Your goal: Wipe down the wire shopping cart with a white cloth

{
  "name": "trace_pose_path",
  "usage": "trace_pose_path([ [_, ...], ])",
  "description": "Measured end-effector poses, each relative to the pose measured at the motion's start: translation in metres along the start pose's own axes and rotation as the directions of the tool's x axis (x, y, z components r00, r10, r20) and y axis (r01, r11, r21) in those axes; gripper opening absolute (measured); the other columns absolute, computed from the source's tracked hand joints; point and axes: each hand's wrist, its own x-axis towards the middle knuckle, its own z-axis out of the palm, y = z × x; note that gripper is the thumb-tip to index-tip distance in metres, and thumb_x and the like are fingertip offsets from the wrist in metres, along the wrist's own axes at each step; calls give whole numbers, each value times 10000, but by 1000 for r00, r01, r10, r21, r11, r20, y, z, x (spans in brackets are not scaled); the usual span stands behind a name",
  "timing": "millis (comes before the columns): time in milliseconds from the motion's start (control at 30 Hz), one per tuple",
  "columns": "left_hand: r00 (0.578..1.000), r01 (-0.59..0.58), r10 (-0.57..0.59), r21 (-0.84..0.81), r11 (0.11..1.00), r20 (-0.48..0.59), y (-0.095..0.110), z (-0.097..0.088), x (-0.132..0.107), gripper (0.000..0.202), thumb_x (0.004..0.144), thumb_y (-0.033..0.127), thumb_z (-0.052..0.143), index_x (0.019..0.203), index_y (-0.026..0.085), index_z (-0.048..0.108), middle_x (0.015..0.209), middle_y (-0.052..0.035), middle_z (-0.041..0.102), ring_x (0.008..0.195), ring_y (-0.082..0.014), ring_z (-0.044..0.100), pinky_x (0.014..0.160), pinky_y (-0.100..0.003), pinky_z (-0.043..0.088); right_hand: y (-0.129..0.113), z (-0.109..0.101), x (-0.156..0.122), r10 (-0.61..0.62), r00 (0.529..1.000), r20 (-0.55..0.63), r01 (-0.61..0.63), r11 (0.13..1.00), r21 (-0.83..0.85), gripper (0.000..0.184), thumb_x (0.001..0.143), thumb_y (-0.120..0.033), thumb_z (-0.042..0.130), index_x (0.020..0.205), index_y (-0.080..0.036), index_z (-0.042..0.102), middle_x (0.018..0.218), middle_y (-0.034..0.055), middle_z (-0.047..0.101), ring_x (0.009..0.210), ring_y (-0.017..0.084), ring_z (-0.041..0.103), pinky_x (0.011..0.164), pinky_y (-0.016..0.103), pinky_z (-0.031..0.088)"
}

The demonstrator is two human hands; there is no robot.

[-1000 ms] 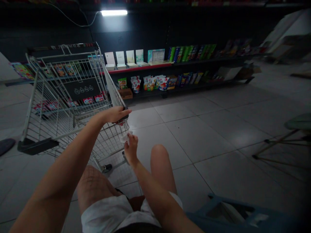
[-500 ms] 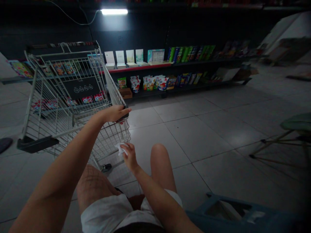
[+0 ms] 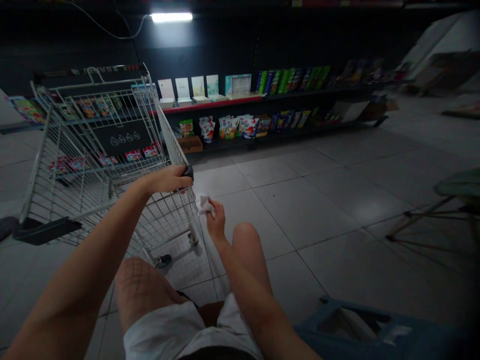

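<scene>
A metal wire shopping cart (image 3: 119, 129) stands in front of me on the left, with black plastic corners and a dark panel. My left hand (image 3: 167, 179) is closed over the cart's near right black corner piece (image 3: 188, 173). In my right hand (image 3: 216, 219), pinched between the fingers, is a crumpled white tissue (image 3: 205, 205). That hand is just right of the cart's wire side, and a small gap seems to separate them. Below it a cart wheel (image 3: 193, 239) rests on the floor.
Beyond the cart runs a dark shelf (image 3: 240, 100) with books, snack bags (image 3: 249, 127) and green and blue packs (image 3: 288, 81). A blue plastic stool (image 3: 352, 310) is at lower right. A folding stool (image 3: 457, 186) stands at the right edge. A lit tube lamp (image 3: 171, 17) hangs above.
My right hand with the tissue has moved up and to the right, away from the cart's wires. The left hand stays on the corner, while the cart appears slightly further left.
</scene>
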Motion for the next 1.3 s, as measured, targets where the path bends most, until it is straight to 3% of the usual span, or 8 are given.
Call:
trace_pose_path([
  [100,1000,-18,18,73,997,1,-2,0,-1,326,670,443,498,849,175,541,821,-68,634,709,-206,574,592,-299,412,-21,5,25,-159,986,57,152,982,113,391,837,-213,511,1211,-185,618,1239,103,615,1202,208,543,1089,397,434],
  [200,997,-73,75,124,990,-12,-3,1,-4,324,671,429,486,858,167,525,797,-57,598,687,-189,545,579,-288,386,-34,5,49,-117,983,144,96,985,146,338,770,-166,527,1076,-148,670,1083,107,669,1062,215,606,997,396,495],
  [267,995,-96,98,135,986,-5,-3,1,-6,319,680,432,485,852,166,521,765,-46,574,667,-180,527,573,-285,375,-48,-2,64,-106,988,110,87,982,166,343,755,-139,516,1061,-146,671,1049,98,676,1026,207,615,974,386,504],
  [433,993,-114,117,156,981,-7,-2,1,-12,350,686,447,502,881,158,533,785,-51,585,662,-175,524,590,-286,376,-94,-10,89,-385,922,-30,372,865,338,418,808,-146,533,1211,-227,611,1233,55,623,1181,167,567,1071,336,452],
  [700,988,-155,156,136,979,-2,4,4,-32,253,695,393,536,818,172,526,696,-3,541,596,-137,475,560,-266,354,-109,-22,99,-457,889,12,425,836,348,348,836,-121,528,1151,-220,636,1179,53,649,1139,159,601,1024,327,494],
  [867,974,-224,225,137,965,2,16,9,-46,192,692,345,539,788,181,510,726,-17,553,632,-149,489,596,-278,394,-139,-30,140,-655,702,280,574,753,323,380,851,-38,486,1095,-254,680,1243,22,644,1186,143,578,1060,354,473],
  [1067,991,-131,131,281,951,17,32,18,-63,265,727,418,568,830,182,504,708,-37,576,600,-176,502,557,-306,359,-151,-5,214,-620,528,581,685,715,141,460,767,77,465,1006,-222,721,1197,11,673,1180,157,559,1084,426,407],
  [1300,988,-154,140,311,938,66,41,22,-82,305,756,383,548,953,152,523,772,-71,631,668,-212,574,585,-318,382,-183,-58,182,-665,194,721,798,535,279,360,780,10,517,977,-220,713,1076,-7,702,1130,152,554,1079,385,402],
])
